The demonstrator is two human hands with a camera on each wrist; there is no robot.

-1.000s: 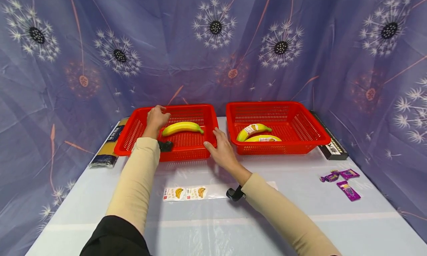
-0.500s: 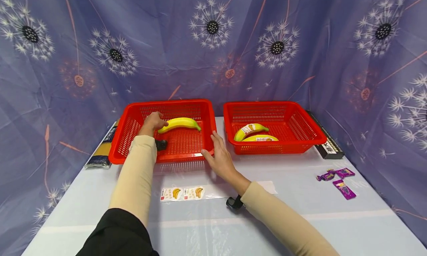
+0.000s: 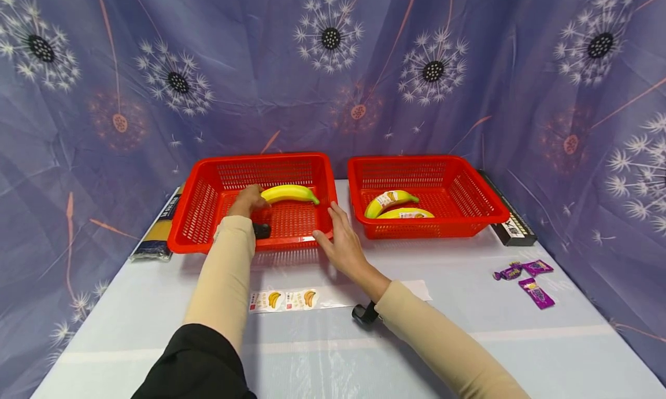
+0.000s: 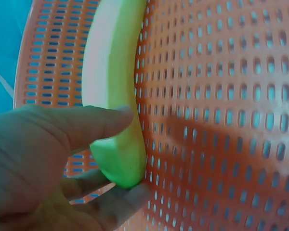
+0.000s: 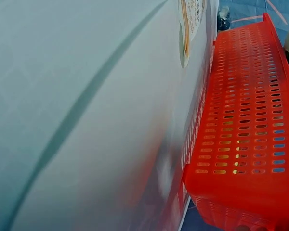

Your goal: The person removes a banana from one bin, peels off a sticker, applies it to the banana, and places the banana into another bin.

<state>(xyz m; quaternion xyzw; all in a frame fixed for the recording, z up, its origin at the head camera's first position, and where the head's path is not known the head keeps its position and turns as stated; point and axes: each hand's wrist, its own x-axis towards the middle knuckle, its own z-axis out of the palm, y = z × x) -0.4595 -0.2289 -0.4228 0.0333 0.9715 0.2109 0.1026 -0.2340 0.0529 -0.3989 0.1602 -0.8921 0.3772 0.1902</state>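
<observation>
A yellow banana (image 3: 289, 194) with a greenish end lies in the left red plastic basket (image 3: 293, 221). My left hand (image 3: 247, 202) reaches inside, at the banana's left end. Seen from the left wrist, the thumb (image 4: 103, 122) crosses over the banana (image 4: 118, 62) while the fingers curl round its green tip. At the basket's front right corner is my right hand (image 3: 344, 246), thumb at the front rim and fingers extended along the side. The right wrist view shows the basket's perforated wall (image 5: 245, 96).
A second red basket (image 3: 432, 228) on the right holds two bananas (image 3: 390, 201) bearing stickers. A strip of banana stickers (image 3: 296, 300) lies in front. Purple-wrapped sweets (image 3: 536, 293) and a black box (image 3: 515, 231) are at the right; a packaged item (image 3: 156, 237) lies at the left.
My left hand has come down from above the left basket onto the banana's end, and the banana has shifted slightly right. My right hand stays at the basket's corner.
</observation>
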